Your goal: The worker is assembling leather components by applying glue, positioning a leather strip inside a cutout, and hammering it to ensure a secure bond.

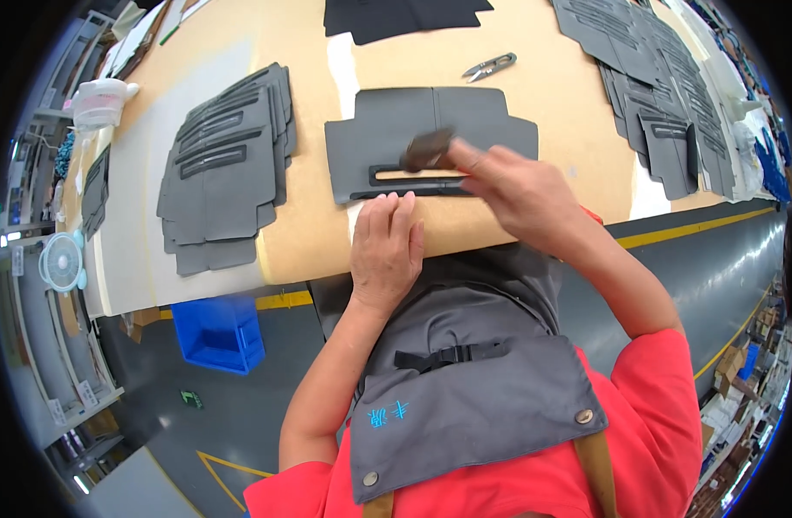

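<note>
A dark grey panel with notched corners and a centre crease lies flat on the table before me. Near its close edge is a long slot with a black border, and a black strip runs along that edge. My left hand rests its extended fingertips at this edge, holding nothing. My right hand is closed round a hammer, whose dark head is motion-blurred above the slot's right part. A bit of red, seemingly its handle end, shows past the wrist.
Stacks of similar grey panels lie left and right. Thread snips lie beyond my panel, near a black piece. A white container and a small fan are at far left. A blue crate sits below the table.
</note>
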The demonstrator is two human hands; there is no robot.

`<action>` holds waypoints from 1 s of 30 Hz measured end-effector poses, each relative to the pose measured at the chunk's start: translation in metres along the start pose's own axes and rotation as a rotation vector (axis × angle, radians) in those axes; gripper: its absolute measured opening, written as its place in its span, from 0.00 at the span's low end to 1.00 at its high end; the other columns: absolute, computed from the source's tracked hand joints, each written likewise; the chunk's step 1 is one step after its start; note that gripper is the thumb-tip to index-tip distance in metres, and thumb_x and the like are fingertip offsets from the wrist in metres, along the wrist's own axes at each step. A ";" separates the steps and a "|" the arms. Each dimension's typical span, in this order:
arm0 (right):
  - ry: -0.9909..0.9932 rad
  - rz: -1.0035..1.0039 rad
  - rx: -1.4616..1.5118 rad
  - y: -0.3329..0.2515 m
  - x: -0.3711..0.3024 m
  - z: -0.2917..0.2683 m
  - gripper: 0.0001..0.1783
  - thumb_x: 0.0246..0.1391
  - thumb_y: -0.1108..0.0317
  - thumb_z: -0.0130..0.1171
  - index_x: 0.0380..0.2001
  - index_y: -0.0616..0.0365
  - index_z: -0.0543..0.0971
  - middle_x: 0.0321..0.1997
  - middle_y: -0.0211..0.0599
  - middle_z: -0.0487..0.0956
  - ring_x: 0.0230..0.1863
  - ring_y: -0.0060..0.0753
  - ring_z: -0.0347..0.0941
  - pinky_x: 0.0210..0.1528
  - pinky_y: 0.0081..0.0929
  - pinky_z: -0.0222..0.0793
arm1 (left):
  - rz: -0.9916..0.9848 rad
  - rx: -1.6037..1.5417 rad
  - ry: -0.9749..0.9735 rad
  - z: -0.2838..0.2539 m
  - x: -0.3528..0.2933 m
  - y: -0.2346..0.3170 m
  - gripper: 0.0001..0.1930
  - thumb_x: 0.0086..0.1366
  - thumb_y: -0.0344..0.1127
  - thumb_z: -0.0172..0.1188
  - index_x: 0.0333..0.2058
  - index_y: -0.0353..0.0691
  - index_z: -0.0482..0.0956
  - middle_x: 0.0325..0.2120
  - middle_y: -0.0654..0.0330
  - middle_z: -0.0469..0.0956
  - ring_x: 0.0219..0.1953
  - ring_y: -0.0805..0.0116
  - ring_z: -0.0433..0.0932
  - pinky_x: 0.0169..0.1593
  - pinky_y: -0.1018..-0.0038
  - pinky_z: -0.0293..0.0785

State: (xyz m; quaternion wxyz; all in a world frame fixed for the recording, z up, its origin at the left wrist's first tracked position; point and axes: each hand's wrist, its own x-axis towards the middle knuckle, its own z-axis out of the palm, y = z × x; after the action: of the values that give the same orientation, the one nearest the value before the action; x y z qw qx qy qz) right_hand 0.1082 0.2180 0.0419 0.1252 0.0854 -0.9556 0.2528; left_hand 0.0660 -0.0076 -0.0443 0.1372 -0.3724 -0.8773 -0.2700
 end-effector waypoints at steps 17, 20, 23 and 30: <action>0.251 0.162 -0.620 0.106 -0.042 -0.058 0.26 0.55 0.60 0.70 0.57 0.52 0.80 0.47 0.40 0.81 0.51 0.46 0.77 0.54 0.42 0.71 | -0.010 0.088 -0.132 -0.033 0.024 -0.026 0.39 0.54 0.53 0.75 0.59 0.37 0.75 0.56 0.49 0.71 0.60 0.46 0.68 0.63 0.54 0.65; -0.093 -0.122 -0.152 0.056 -0.047 -0.016 0.40 0.43 0.47 0.76 0.57 0.54 0.77 0.59 0.38 0.76 0.62 0.44 0.71 0.63 0.45 0.65 | 0.016 0.012 -0.186 -0.046 0.019 -0.026 0.42 0.52 0.59 0.74 0.59 0.39 0.75 0.53 0.50 0.71 0.56 0.47 0.70 0.60 0.53 0.66; -0.242 -0.158 -0.205 0.042 -0.071 -0.001 0.46 0.42 0.44 0.74 0.63 0.51 0.73 0.63 0.36 0.73 0.65 0.42 0.68 0.65 0.44 0.61 | 0.062 -0.034 -0.261 -0.060 0.002 -0.025 0.41 0.49 0.58 0.76 0.58 0.40 0.76 0.53 0.52 0.71 0.55 0.50 0.71 0.57 0.57 0.68; -0.155 -0.157 0.127 0.045 -0.064 -0.019 0.17 0.51 0.69 0.70 0.43 0.49 0.78 0.46 0.30 0.79 0.48 0.40 0.74 0.51 0.35 0.67 | 0.176 -0.144 -0.370 -0.092 -0.014 -0.053 0.18 0.54 0.28 0.73 0.45 0.40 0.83 0.40 0.59 0.79 0.45 0.55 0.78 0.50 0.64 0.75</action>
State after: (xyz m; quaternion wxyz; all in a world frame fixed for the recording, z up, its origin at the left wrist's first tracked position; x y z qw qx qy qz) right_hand 0.1625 0.2723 0.0186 0.0646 0.1868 -0.9349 0.2948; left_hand 0.0403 -0.0996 0.0051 -0.0301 -0.4995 -0.8301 -0.2461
